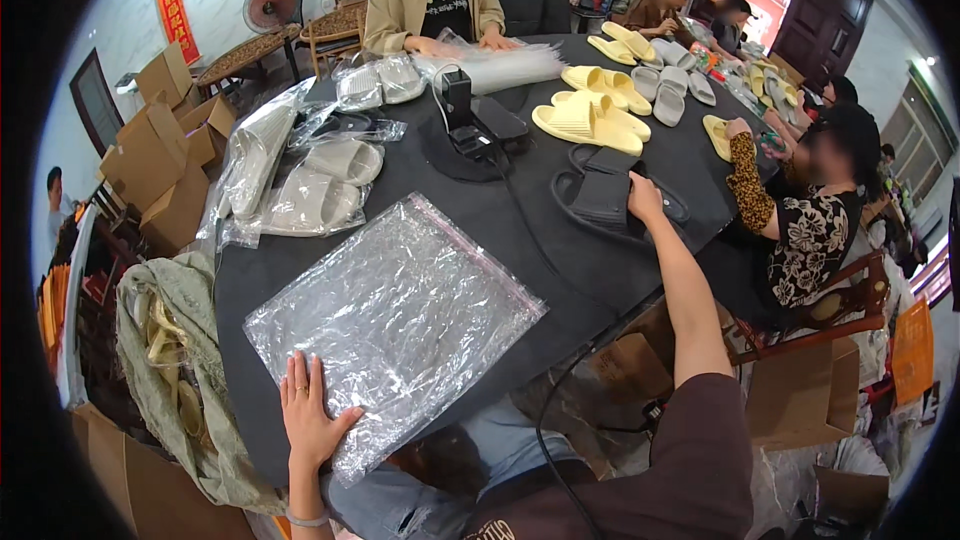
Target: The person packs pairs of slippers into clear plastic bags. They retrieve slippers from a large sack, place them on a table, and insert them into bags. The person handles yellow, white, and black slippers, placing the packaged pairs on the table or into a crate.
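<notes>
My left hand [312,418] lies with its fingers spread on the lower left corner of a clear plastic zip bag [405,310], which rests flat on the dark table [560,315]. The bag looks flat and unfilled. My right arm is stretched out to the far right. There my right hand [646,198] grips the strap of a black slipper [603,197], one of a pair on the table; its fingertips are partly hidden. Just beyond stand several pale yellow slippers [590,128].
Bagged grey slippers [310,202] sit at the left, near a black device [462,110] with a cable. Across the table a person [440,0] handles a stack of clear bags [500,67]. Another person [815,230] sits at right. Cardboard boxes [160,165] stand left; a sack [175,370] hangs beside the table.
</notes>
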